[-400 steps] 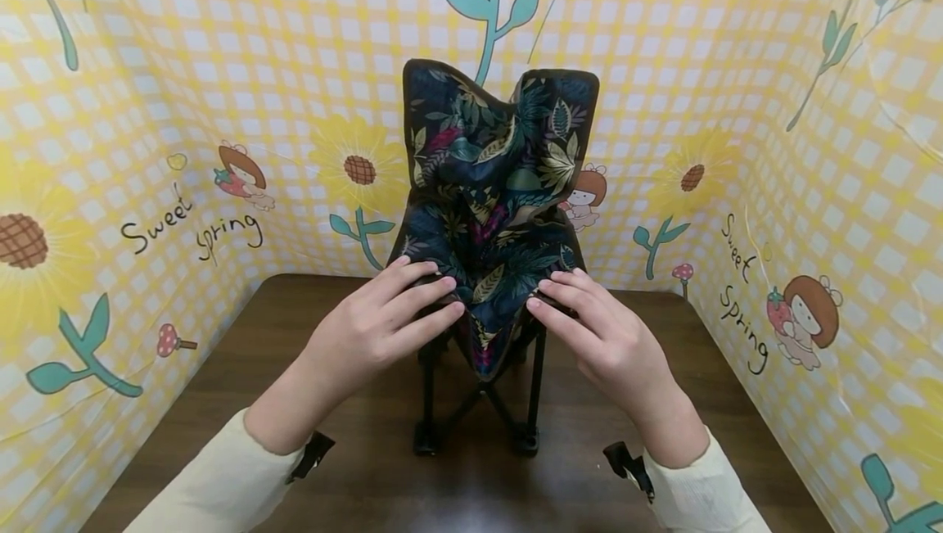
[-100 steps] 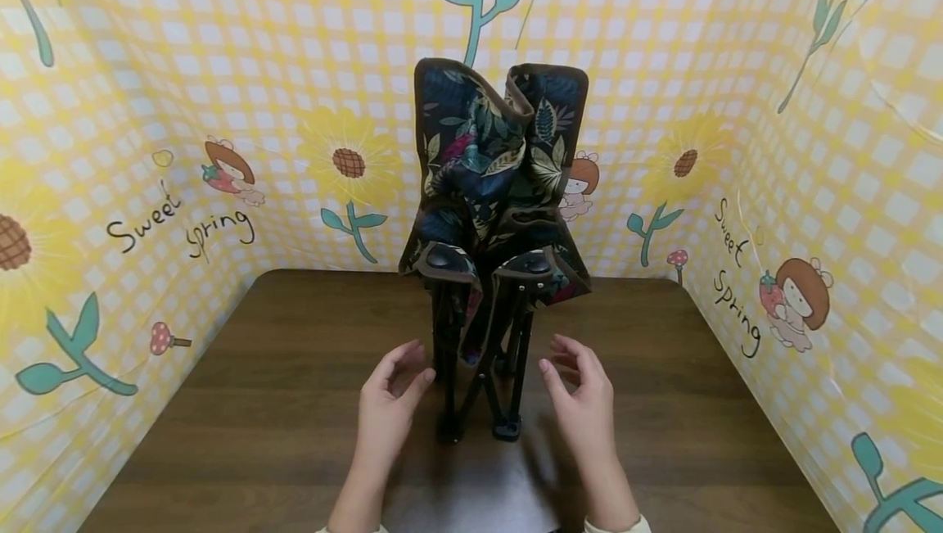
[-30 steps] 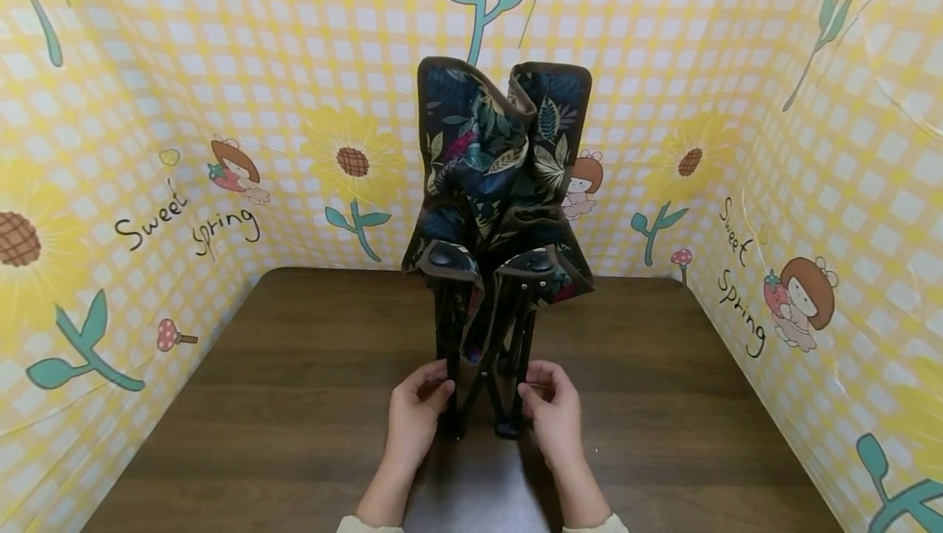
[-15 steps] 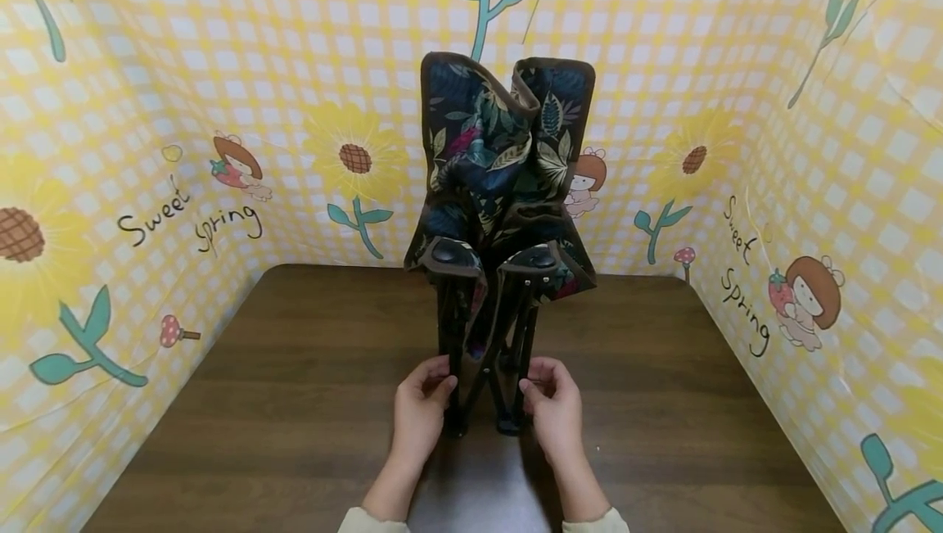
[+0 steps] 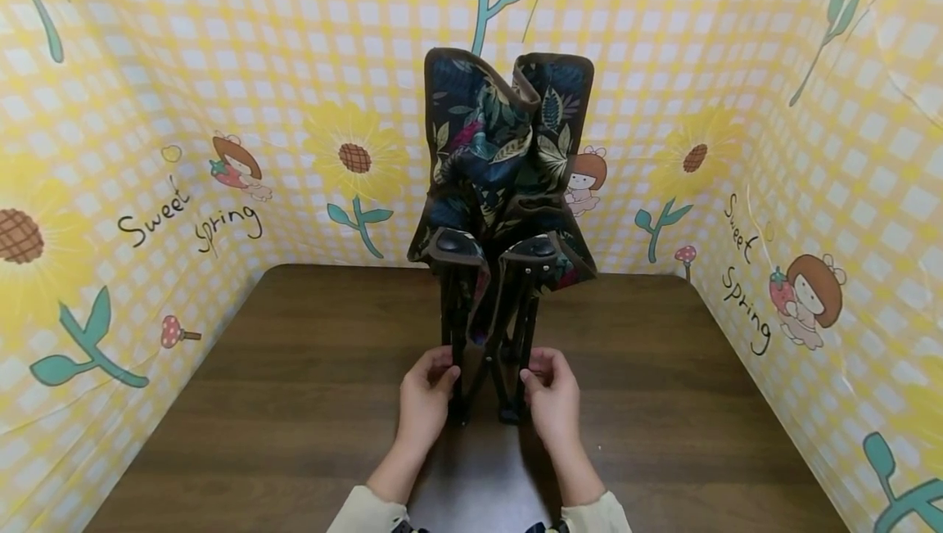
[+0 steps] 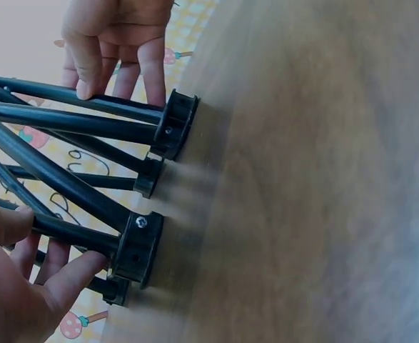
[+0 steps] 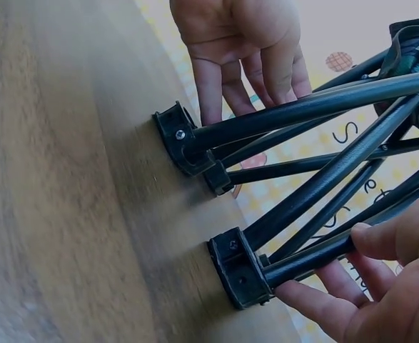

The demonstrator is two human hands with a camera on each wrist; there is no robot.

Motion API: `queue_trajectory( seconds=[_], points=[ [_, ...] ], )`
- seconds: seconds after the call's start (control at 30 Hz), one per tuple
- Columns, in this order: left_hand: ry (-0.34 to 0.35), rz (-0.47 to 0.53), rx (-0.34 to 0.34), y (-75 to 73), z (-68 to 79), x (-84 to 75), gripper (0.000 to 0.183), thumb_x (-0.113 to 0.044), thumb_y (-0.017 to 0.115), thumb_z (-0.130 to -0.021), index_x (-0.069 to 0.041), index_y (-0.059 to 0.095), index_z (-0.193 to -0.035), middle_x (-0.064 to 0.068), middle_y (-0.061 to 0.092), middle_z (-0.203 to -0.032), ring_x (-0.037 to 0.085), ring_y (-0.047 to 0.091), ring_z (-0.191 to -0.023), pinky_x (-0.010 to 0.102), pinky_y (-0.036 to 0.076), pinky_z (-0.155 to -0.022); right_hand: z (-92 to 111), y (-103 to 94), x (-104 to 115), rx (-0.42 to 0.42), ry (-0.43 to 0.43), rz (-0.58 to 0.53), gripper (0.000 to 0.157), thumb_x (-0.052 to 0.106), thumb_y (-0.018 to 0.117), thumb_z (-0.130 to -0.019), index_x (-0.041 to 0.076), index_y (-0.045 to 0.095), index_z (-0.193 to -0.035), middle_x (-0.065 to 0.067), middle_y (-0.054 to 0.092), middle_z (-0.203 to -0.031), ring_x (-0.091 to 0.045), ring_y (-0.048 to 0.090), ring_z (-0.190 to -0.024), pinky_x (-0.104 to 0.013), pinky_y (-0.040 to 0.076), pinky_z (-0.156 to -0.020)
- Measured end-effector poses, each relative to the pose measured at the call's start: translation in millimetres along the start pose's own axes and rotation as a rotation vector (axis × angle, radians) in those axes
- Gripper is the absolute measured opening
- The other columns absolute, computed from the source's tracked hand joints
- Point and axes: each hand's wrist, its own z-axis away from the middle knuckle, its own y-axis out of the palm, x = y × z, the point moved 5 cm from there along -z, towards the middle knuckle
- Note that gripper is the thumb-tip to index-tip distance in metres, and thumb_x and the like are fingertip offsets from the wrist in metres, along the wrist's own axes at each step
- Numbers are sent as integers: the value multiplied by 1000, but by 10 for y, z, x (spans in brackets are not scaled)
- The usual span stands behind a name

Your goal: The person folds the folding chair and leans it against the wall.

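A small folding chair [image 5: 482, 148] with dark leaf-print fabric stands partly folded on the wooden table. Its seat sags into a deep crease between two front corners, and the black legs cross below. My left hand [image 5: 423, 402] holds the left front leg low down, thumb in front and fingers behind. In the left wrist view that leg [image 6: 73, 232] runs between thumb and fingers just above its plastic foot [image 6: 139, 246]. My right hand [image 5: 554, 402] pinches the right front leg likewise. The right wrist view shows that leg [image 7: 302, 261] and its foot [image 7: 241, 268] close up.
The brown wooden table [image 5: 295, 435] extends around the chair on both sides and in front. A yellow checked cloth [image 5: 287, 50] printed with sunflowers encloses the back and sides, close behind the chair.
Earlier my hands lay on the seat front, then hovered beside the legs; now they grip them. The front feet stand closer together than at first. Lately the chair has shifted slightly away from me.
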Motion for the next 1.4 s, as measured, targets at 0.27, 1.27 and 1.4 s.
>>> queue_trajectory(
  seconds=[0.27,1.27,1.4],
  points=[
    [26,-18,47,-7,-68,-49,26,7,66,-95,4,66,-120,25,67,-108,33,65,-94,23,55,-65,-158,21,-204,15,-30,-6,29,-5,70,-92,7,65,-118,-17,65,-105,-20,61,-85,-31,58,-61],
    [38,-55,161,84,-498,394,34,4,67,-95,1,63,-129,24,68,-113,30,69,-97,36,62,-68,-472,51,-238,143,-35,-15,42,-12,71,-88,3,60,-125,-22,63,-111,-27,64,-93,-50,62,-71],
    [45,-61,175,80,-534,454,34,2,68,-95,-2,64,-129,21,69,-113,27,69,-97,29,59,-67,-510,62,-286,146,-75,3,43,-12,72,-87,8,61,-124,-18,65,-106,-23,66,-87,-41,63,-66]
  ],
)
